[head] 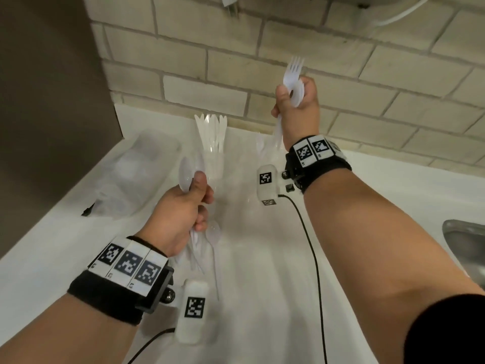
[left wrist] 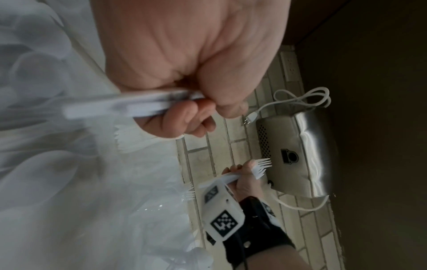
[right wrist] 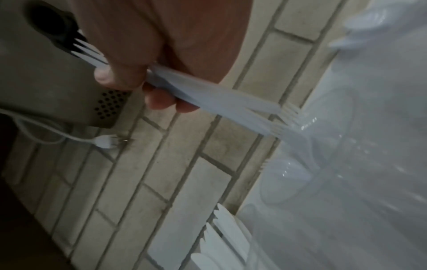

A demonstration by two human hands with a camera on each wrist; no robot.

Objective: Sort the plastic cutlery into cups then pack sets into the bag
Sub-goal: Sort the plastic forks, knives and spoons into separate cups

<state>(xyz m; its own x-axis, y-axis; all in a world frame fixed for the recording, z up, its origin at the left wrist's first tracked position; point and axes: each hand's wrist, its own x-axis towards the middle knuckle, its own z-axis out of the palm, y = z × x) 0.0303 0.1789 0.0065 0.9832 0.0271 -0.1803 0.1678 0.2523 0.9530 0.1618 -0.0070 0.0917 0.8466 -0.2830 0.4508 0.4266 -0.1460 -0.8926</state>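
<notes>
Wrist-worn rigs on both bare forearms

Left wrist [head: 115, 290]: black fabric strap, topped by a row of white tiles printed with black square codes; white rounded camera pod [head: 193, 311] with its own code, mounted on a black bracket with a metal screw. Right wrist [head: 319, 164]: same strap, tiles and pod [head: 267, 186]. Thin black cable [head: 316, 271] is run from each pod. Black sleeve edge [head: 446, 329] is seen at the right upper arm.

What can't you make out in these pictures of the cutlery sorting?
- Count of cutlery in the left hand: head view, fingers cover it; left wrist view blurred.
- Handles in the right hand: head view, palm hides them.
- Bag contents: head view, hazy plastic.
- Cup of knives base: head view, too faint.
</notes>
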